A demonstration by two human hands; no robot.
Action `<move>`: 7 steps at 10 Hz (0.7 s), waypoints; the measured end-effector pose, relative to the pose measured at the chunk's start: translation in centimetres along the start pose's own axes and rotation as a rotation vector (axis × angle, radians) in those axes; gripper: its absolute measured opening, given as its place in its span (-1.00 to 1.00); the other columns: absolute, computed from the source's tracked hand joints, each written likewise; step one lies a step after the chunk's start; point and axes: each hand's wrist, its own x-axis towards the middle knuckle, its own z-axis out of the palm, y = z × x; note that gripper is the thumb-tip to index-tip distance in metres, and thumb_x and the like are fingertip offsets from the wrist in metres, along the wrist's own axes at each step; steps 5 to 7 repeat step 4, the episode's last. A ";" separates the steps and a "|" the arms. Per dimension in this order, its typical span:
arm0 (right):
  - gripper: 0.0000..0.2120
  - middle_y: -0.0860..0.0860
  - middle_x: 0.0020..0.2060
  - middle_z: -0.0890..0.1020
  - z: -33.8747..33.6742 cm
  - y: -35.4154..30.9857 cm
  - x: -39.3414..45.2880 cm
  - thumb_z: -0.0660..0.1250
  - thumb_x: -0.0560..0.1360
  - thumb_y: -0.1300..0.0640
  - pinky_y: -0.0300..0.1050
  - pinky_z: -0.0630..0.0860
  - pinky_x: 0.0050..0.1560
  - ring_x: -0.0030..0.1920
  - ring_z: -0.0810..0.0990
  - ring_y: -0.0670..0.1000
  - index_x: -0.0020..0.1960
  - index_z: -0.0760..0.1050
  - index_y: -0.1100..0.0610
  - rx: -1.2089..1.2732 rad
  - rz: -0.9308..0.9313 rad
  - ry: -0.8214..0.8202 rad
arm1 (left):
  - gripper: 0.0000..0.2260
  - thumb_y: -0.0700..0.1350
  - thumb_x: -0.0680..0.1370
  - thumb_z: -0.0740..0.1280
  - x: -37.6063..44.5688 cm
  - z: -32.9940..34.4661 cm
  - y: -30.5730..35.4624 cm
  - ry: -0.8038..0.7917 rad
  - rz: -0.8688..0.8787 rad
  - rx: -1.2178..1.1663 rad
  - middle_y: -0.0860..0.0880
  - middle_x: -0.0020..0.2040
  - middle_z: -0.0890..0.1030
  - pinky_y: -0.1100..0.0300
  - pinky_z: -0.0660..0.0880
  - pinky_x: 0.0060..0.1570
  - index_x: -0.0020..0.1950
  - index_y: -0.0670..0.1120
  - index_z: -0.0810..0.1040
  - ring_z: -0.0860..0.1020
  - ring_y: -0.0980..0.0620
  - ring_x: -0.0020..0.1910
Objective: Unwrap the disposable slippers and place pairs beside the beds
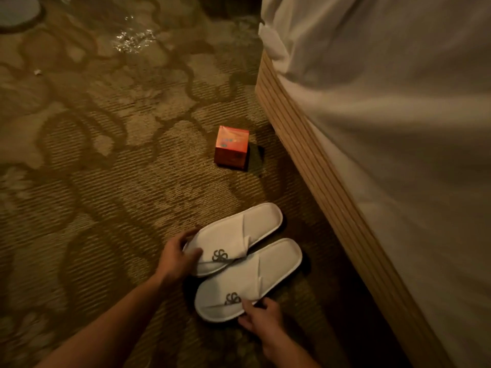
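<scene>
On patterned carpet (106, 181) beside wood-based bed (318, 166): my left hand (175, 257) and right hand (261, 318) each grip 1 white logo slipper (239, 235), side by side.

It was a hotel bedroom: patterned carpet (106, 155) covered the floor, a white-sheeted bed (385, 128) stood at three o'clock.

Two white slippers side by side on patterned carpet (93, 160) beside bed (372, 128): far slipper (239, 235) gripped by left hand (178, 257), near slipper (252, 274) pinched by right hand (261, 318). Orange box (231, 147) beyond.
</scene>
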 end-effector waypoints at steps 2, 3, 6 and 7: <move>-0.71 0.19 -0.37 0.66 0.6 0.9 1.6 0.60 0.41 0.19 0.26 0.69 -0.01 -0.29 0.69 0.17 -0.36 0.55 0.26 -0.202 -0.122 0.137 | -0.53 -0.23 0.50 0.47 1.3 -0.2 -0.6 0.096 0.081 0.290 -0.15 0.26 0.53 0.00 0.46 0.31 0.41 -0.04 0.55 0.53 -0.14 0.23; -0.51 0.08 -0.56 0.64 0.7 1.5 1.9 0.58 0.42 0.04 0.02 0.66 -0.24 -0.39 0.72 0.11 -0.58 0.51 0.20 -0.350 -0.167 0.168 | -0.52 -0.19 0.54 0.44 0.8 0.5 -0.8 0.100 0.122 0.390 -0.07 0.20 0.43 0.02 0.51 0.23 0.46 -0.03 0.50 0.55 -0.13 0.09; -0.53 0.11 -0.51 0.68 0.2 1.3 1.9 0.59 0.38 -0.10 -0.11 0.56 -0.35 -0.42 0.70 0.11 -0.49 0.56 0.20 -0.421 -0.132 0.208 | -0.46 -0.08 0.53 0.45 0.6 0.3 -0.5 0.139 0.096 0.468 -0.10 0.29 0.43 -0.01 0.48 0.30 0.51 0.00 0.46 0.49 -0.13 0.23; -0.53 0.11 -0.51 0.68 0.2 1.3 1.9 0.59 0.38 -0.10 -0.11 0.56 -0.35 -0.42 0.70 0.11 -0.49 0.56 0.20 -0.421 -0.132 0.208 | -0.46 -0.08 0.53 0.45 0.6 0.3 -0.5 0.139 0.096 0.468 -0.10 0.29 0.43 -0.01 0.48 0.30 0.51 0.00 0.46 0.49 -0.13 0.23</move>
